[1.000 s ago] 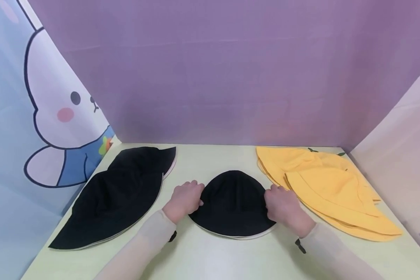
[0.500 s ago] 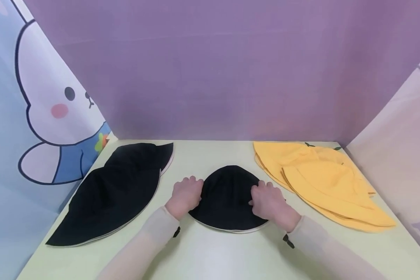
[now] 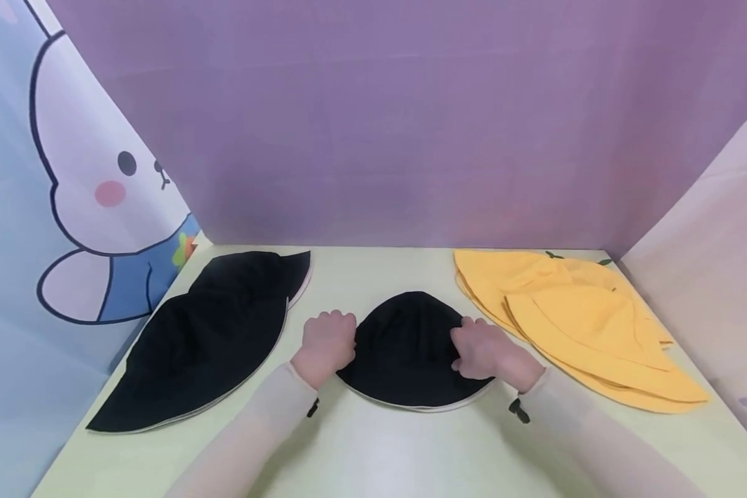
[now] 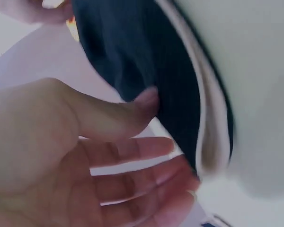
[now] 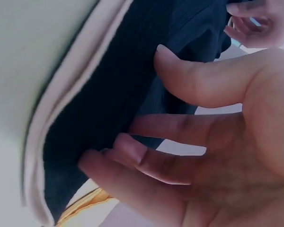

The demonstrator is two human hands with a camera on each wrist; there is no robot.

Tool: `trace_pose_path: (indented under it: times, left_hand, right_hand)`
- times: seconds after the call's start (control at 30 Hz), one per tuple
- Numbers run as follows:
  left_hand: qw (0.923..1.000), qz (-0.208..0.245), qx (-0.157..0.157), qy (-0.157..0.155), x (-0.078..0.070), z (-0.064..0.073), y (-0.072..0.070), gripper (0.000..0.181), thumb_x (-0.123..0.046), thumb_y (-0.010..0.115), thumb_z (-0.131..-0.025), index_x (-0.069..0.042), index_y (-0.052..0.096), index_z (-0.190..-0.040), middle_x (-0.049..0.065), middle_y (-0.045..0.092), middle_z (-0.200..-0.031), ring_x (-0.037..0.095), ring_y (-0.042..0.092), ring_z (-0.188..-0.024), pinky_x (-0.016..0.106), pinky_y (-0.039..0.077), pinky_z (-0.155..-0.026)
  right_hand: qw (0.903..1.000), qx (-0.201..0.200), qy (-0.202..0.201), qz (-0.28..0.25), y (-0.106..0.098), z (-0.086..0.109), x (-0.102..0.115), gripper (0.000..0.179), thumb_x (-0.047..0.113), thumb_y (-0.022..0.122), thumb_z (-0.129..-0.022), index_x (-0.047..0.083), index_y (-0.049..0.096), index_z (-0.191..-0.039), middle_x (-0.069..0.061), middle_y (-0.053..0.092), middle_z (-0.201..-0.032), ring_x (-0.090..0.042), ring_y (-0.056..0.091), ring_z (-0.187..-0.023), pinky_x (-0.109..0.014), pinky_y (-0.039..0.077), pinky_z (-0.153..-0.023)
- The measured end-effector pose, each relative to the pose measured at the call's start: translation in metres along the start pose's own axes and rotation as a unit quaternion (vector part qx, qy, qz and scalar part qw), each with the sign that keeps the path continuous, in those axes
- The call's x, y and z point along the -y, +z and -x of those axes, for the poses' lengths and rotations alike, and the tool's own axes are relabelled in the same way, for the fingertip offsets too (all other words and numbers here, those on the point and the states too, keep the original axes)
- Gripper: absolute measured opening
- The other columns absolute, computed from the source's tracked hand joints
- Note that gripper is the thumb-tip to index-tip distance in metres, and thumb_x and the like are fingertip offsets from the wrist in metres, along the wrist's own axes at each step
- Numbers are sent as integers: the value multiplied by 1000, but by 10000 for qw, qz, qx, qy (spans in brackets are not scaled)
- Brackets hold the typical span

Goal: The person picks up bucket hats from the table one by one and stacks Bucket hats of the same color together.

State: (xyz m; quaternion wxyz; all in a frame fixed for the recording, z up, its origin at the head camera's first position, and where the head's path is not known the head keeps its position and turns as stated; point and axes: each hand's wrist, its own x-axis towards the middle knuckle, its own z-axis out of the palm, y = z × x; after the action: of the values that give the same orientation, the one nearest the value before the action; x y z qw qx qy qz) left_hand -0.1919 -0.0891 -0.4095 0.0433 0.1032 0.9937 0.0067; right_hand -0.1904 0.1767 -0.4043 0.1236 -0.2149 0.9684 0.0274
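A black bucket hat [image 3: 411,353] with a pale lining edge lies flattened in the middle of the table, crown away from me. My left hand [image 3: 328,346] is at its left side. In the left wrist view the left thumb [image 4: 144,101] rests on the black cloth, while the other fingers [image 4: 151,146] extend loosely along the hat's side edge. On the right part of the hat lies my right hand [image 3: 482,349]. The right wrist view shows its thumb [image 5: 173,61] and relaxed fingers [image 5: 109,170] touching the fabric, spread apart.
Overlapping black hats [image 3: 205,346] lie at the left. Several yellow hats [image 3: 591,325], some with small green leaves, overlap at the right. A purple cloth [image 3: 398,124] hangs behind the pale table [image 3: 386,456], with printed cloth [image 3: 12,242] along the left side.
My right hand moved inward from the hat's right edge onto its cloth, then slightly back outward. The left hand stays at the left side, and the head view has shifted a little.
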Motion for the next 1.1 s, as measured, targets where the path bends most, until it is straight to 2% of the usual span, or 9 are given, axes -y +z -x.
trace_pose_path:
  times: [0.1,0.2,0.37,0.5,0.7,0.8,0.93,1.0,1.1]
  left_hand:
    - [9999,88,-126,25,16,-7,-9,11,-15,71,-89,-7,64,-92,12,63,-87,33,64,-84,49,54,-68]
    - [9996,162,-201,57,35,-15,-14,10,-13,66,-91,-6,63,-97,13,64,-93,35,65,-87,53,54,-70]
    - [9993,265,-245,-41,73,-31,-18,24,-10,59,-92,-2,64,-114,19,62,-109,40,62,-100,58,53,-75]
    - [9989,192,-309,-281,98,-37,-16,32,-6,54,-92,2,63,-121,25,57,-120,44,52,-112,59,52,-76]
    - [9975,399,63,-581,123,-40,-5,33,-11,53,-99,3,62,-127,25,55,-126,44,43,-116,61,49,-83]
    - [9966,580,190,-562,130,-41,-3,29,-11,54,-97,3,63,-121,23,58,-120,43,48,-111,61,48,-85]
    - [9953,830,146,-476,135,-42,-4,10,-8,54,-94,-1,60,-94,16,58,-95,37,54,-91,52,49,-73]
    - [9942,980,112,-430,137,-42,-5,10,-8,53,-94,-5,53,-84,11,52,-84,31,51,-78,46,45,-67]
    - [9926,1192,-44,-248,139,-41,-7,9,-7,52,-93,-6,52,-84,8,49,-81,27,48,-73,42,41,-66]
  right_hand:
    - [9999,-105,-24,88,0,-1,-1,29,24,79,-84,2,65,-98,-14,58,-95,-32,57,-87,-49,52,-71]
    - [9997,-192,3,125,4,-1,-2,33,25,80,-83,1,65,-101,-14,58,-96,-33,58,-88,-49,52,-71]
    - [9992,-374,-35,126,8,1,-6,38,27,82,-83,1,65,-105,-13,59,-98,-34,60,-91,-47,53,-72]
    - [9986,-506,-123,98,10,1,-9,38,29,82,-83,2,66,-104,-11,58,-95,-33,60,-88,-46,52,-69]
    - [9982,-582,-134,110,11,1,-10,37,29,83,-82,2,65,-102,-12,58,-94,-32,59,-86,-46,52,-67]
    - [9984,-549,-107,89,9,0,-8,37,28,83,-82,2,65,-101,-12,58,-94,-33,59,-86,-47,52,-67]
    - [9987,-511,-48,69,8,0,-7,38,27,83,-81,1,65,-103,-13,59,-96,-33,59,-88,-49,52,-70]
    - [9987,-502,-30,60,7,-1,-7,40,28,83,-81,1,65,-104,-14,59,-97,-34,60,-89,-49,52,-71]
    - [9989,-471,-15,46,7,-1,-8,41,29,83,-81,1,65,-105,-13,60,-98,-34,60,-90,-49,52,-71]
